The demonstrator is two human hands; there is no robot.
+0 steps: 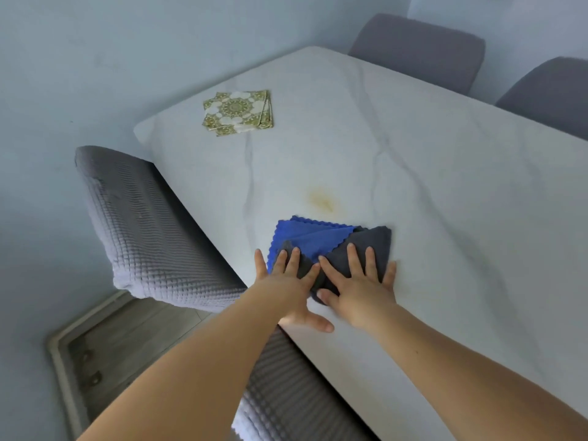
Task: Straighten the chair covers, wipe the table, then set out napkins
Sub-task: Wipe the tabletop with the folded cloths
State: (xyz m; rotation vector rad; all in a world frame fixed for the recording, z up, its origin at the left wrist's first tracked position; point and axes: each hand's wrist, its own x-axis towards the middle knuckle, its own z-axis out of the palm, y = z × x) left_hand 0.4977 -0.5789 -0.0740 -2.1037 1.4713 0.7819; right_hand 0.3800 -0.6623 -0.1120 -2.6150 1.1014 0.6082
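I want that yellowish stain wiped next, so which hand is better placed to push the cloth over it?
Probably the right hand: it lies flat on the blue and grey cloth, just below the yellowish stain.

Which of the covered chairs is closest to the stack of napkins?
The grey waffle-textured covered chair along the table's left edge; the two smooth grey chairs stand across the table.

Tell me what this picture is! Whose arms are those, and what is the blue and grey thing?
A person wears a camera on their head, so you see their own two arms reaching out. The left hand and the right hand lie flat, fingers spread, pressing a cloth, blue and grey, onto a white table. Just past the cloth is a yellowish stain. Farther away lie patterned green napkins. Chairs with grey covers stand around the table.
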